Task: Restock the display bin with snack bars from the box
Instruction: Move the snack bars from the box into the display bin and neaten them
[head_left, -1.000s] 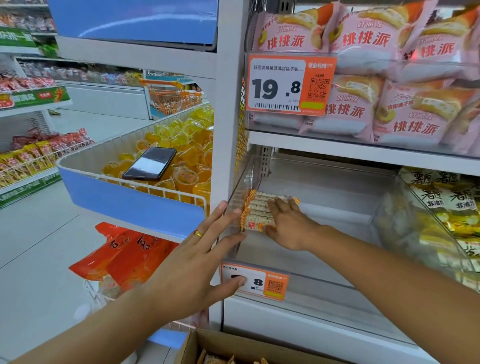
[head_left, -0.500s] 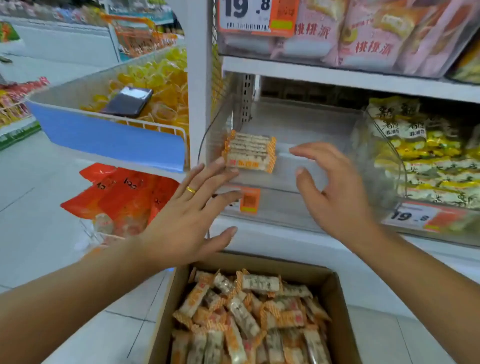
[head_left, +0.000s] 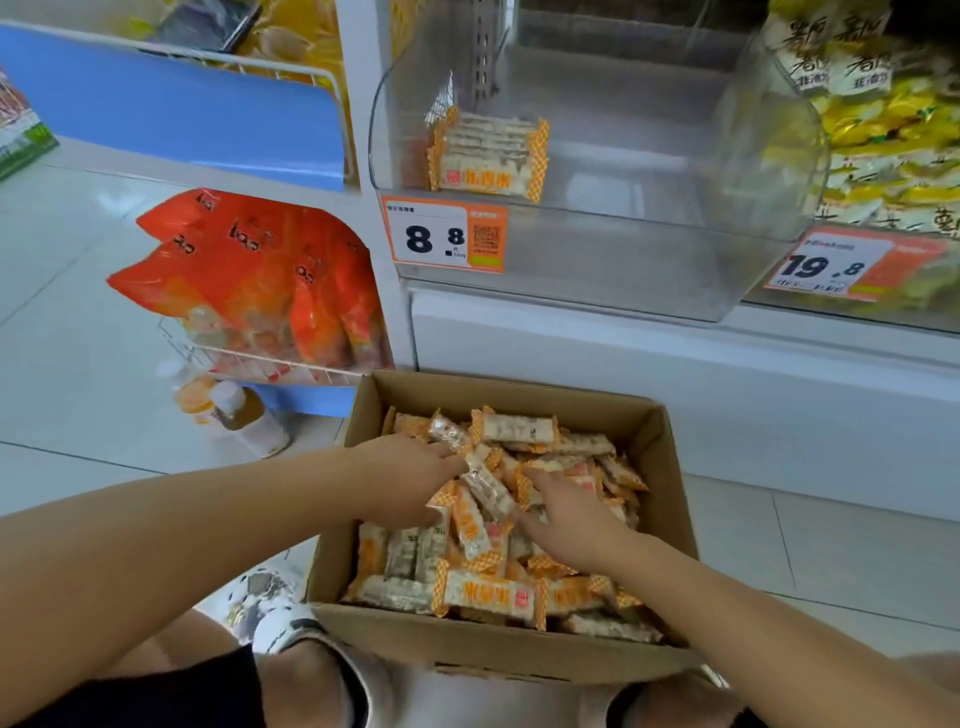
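Both hands dropped from bin height into the box since the earlier frames; view tilted down with them, and the small stack placed in the bin hasn't shifted. Left to right now: blue-fronted wire basket (head_left: 197, 109) at upper left edge with a phone lying in it, orange snack bags (head_left: 260, 280) in a lower wire rack under it, two small bottles (head_left: 244, 415) on the floor just beside that rack. Left hand (head_left: 410, 478) is inside the cardboard box (head_left: 498, 644) near its left wall, palm down on the pile of snack bars (head_left: 488, 592), fingers reaching toward the box centre and touching wrappers; can't tell whether it's actually gripping one or just resting, fingertips are partly buried. Box sits on the floor against the shelf base, person's knees at its near edge, and it's close to full of loose orange-and-white wrapped bars. Above it, the clear display bin (head_left: 597, 244) on the shelf holds one neat stack of bars (head_left: 488, 150) in its front left corner, touching the front wall; rest of the bin floor is bare. Price tag (head_left: 444, 236) reading 8.8 is fixed on the bin's front left. Right hand (head_left: 571, 519) is in the box right of centre, fingers loosely spread over the bars, pointing toward the left hand, nothing visibly pinched. Hands are near each other but apart. Yellow packets (head_left: 883, 119) fill the neighbouring bin at right, with a 19.8 tag (head_left: 831, 265) on its front.
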